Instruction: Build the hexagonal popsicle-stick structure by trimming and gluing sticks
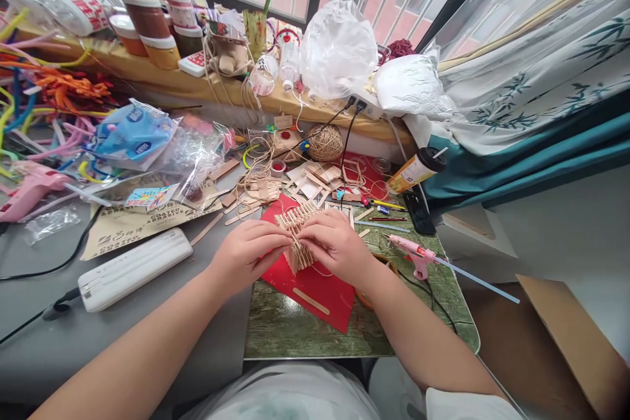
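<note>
Head view: paper [142,220] near left hand [247,251] reads "COATED ABRASIVE".

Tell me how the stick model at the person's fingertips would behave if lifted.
The stick model is probably light for its size, as gaps show between its thin sticks. Those slim pieces also suggest it could snap or come apart if squeezed hard. Looking like wood, they would likely stay stiff rather than flop.

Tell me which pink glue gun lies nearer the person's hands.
The glue gun on the green tabletop, right of the right hand; the other glue gun lies at the picture's left edge.
</note>
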{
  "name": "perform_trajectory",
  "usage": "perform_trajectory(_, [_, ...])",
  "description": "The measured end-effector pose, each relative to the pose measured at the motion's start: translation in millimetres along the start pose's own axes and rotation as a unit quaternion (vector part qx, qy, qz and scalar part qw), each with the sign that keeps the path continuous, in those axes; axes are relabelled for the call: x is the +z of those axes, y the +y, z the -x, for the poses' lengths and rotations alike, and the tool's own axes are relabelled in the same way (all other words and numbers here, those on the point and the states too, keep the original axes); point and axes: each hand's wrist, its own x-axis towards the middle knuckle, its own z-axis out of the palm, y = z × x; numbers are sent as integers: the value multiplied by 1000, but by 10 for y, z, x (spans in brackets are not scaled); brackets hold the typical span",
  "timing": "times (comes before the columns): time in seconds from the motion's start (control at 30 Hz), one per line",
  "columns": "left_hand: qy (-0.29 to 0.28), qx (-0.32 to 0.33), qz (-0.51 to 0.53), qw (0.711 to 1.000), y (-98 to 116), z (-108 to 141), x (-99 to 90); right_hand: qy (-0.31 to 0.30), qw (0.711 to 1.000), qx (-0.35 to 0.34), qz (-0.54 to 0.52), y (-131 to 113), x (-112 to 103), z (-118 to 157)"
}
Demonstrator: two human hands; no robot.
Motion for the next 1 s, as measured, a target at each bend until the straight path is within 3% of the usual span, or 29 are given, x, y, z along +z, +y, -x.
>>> perform_trajectory(0.23, [1, -10, -7, 1000, 5, 38, -11, -4, 1000, -3, -16, 33, 13, 45])
perform_trajectory(0.8, [-43, 45, -62, 996, -5, 89, -70, -22, 1000, -2, -8, -8, -37, 0])
perform_trajectory(1.0, [-27, 24, -37, 999, 19, 71, -59, -20, 1000, -3, -8, -27, -40, -5])
